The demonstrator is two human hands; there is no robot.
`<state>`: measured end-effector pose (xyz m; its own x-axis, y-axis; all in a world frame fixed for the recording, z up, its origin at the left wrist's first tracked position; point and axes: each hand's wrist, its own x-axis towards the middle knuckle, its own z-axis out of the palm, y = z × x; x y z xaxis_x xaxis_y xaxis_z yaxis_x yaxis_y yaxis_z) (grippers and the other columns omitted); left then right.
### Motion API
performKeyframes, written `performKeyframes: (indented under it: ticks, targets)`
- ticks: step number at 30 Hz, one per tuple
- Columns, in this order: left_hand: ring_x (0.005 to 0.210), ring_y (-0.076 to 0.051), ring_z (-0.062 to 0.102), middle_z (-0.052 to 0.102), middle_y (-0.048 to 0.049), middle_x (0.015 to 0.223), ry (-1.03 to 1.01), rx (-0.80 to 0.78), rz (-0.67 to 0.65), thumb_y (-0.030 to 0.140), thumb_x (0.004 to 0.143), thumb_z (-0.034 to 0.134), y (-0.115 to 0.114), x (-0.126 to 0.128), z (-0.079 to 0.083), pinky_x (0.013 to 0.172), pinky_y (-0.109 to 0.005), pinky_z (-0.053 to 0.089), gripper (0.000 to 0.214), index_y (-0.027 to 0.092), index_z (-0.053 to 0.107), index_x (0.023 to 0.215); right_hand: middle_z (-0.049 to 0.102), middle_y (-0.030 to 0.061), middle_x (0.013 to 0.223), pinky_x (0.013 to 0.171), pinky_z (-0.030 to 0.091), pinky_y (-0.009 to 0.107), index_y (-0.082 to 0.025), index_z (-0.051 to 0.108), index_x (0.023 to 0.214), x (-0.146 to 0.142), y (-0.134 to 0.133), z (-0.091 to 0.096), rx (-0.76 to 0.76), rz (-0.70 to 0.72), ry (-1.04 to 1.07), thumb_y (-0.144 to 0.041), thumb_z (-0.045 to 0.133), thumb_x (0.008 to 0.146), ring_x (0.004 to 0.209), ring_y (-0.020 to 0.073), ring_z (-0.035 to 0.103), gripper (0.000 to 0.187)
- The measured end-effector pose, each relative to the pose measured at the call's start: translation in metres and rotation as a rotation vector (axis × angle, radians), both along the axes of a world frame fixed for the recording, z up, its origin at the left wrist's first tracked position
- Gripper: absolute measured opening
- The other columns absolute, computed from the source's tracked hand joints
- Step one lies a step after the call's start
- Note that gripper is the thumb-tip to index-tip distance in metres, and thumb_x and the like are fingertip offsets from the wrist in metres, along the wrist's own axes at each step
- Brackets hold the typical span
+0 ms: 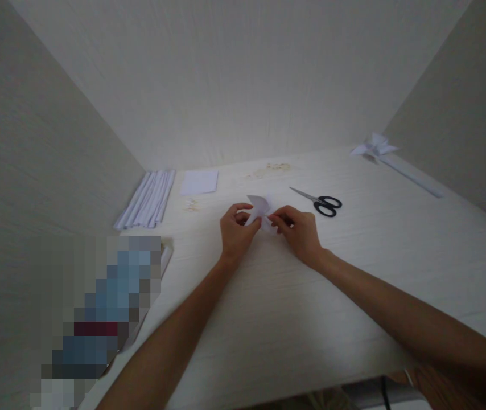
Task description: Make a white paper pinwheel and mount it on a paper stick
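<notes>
pale table [226,319] | paper rolls [149,199] | square paper [199,182] | scissors [316,200] | small yellowish pieces [190,205] | pinwheel on stick [377,148]

the bench [234,330] is white, faintly streaked with grey; the wall [243,85] along its far edge is grey, finely streaked too. the folded paper [259,203] is plain white, as are the paper sticks [148,199] at the far left corner, the square sheet [200,182] and, toward the far right corner, the pinwheel [376,147]. the scissors [317,200] pair black handles [326,214] with grey blades [304,192].
</notes>
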<state>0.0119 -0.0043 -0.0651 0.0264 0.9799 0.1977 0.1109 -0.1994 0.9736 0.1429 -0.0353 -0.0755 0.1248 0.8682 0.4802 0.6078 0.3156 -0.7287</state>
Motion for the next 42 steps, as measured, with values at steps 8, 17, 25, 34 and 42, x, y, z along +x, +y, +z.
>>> performKeyframes:
  ticks: [8, 17, 25, 34, 42]
  targets:
    - [0.045, -0.007, 0.052, 0.057, 0.0044, 0.051, -0.033, -0.015, 0.043, 0.013, 0.053, 0.063, 0.0035, -0.0012, -0.0008, 0.043, -0.017, 0.037, 0.026, 0.015, 0.054, 0.078, 0.066, 0.0035, 0.059, 0.052, 0.048, 0.021, -0.015, 0.061, 0.066, -0.0007, 0.0000, -0.0039, 0.025, 0.154, 0.072, -0.023, 0.058, 0.073, 0.053, 0.0126, 0.062, 0.011]
    - [0.047, -0.009, 0.054, 0.059, 0.0031, 0.054, -0.046, -0.025, 0.047, 0.015, 0.053, 0.064, 0.0054, -0.0026, -0.0040, 0.044, -0.018, 0.039, 0.028, 0.015, 0.054, 0.079, 0.065, 0.0031, 0.060, 0.052, 0.048, 0.023, -0.015, 0.060, 0.075, 0.0006, 0.0007, -0.0050, 0.005, 0.112, 0.062, -0.028, 0.051, 0.078, 0.054, 0.0129, 0.062, 0.016]
    - [0.046, -0.008, 0.053, 0.057, 0.0043, 0.052, -0.030, -0.020, 0.010, 0.014, 0.053, 0.063, 0.0042, -0.0015, -0.0035, 0.044, -0.018, 0.038, 0.028, 0.015, 0.054, 0.079, 0.057, -0.0002, 0.048, 0.044, 0.035, 0.020, -0.015, 0.055, 0.059, 0.0026, 0.0024, -0.0021, -0.015, -0.001, -0.143, -0.031, 0.051, 0.079, 0.042, 0.0091, 0.050, 0.025]
    - [0.046, -0.008, 0.052, 0.058, 0.0038, 0.053, -0.046, -0.038, -0.007, 0.014, 0.053, 0.063, 0.0035, -0.0010, -0.0026, 0.045, -0.018, 0.038, 0.028, 0.015, 0.054, 0.079, 0.062, 0.0018, 0.059, 0.050, 0.039, 0.022, -0.016, 0.059, 0.068, 0.0035, 0.0018, -0.0047, 0.053, 0.017, -0.102, -0.025, 0.053, 0.076, 0.051, 0.0117, 0.054, 0.014]
    - [0.044, -0.007, 0.049, 0.055, 0.0059, 0.050, -0.052, 0.002, -0.013, 0.015, 0.056, 0.061, 0.0021, -0.0003, -0.0008, 0.045, -0.018, 0.037, 0.022, 0.016, 0.055, 0.078, 0.061, 0.0011, 0.055, 0.048, 0.038, 0.022, -0.015, 0.058, 0.065, 0.0035, 0.0025, -0.0008, 0.016, 0.006, -0.058, -0.025, 0.053, 0.076, 0.047, 0.0107, 0.052, 0.015]
